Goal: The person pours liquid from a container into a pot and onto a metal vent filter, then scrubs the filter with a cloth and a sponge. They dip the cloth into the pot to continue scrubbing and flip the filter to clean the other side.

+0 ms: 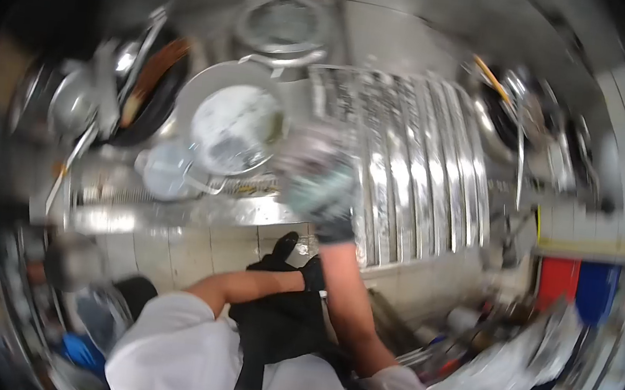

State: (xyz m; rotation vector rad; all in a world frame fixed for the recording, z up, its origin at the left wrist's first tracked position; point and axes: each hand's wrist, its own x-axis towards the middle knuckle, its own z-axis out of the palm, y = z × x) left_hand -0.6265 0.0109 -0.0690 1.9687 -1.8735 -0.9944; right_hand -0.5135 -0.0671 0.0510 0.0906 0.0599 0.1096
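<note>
My right hand (319, 173), in a grey-green glove with a dark cuff, reaches over the sink counter and is smeared by motion. It overlaps the left edge of a ridged metal filter panel (428, 162), wet with suds at its upper left. I cannot tell what its fingers hold. A large pot (193, 93) with foamy water stands just left of this hand. In front of the pot sits a translucent plastic jug (167, 169). My left hand (312, 273), dark-gloved, is low near my apron, its fingers hidden behind my right forearm.
A round lid-like metal piece (284, 22) lies behind the pot. Pans and utensils with a brown brush (159, 70) crowd the left; a metal bowl (494, 127) with utensils stands right. Red (557, 283) and blue panels (596, 293) show at far right. Tiled floor (190, 254) lies below the counter.
</note>
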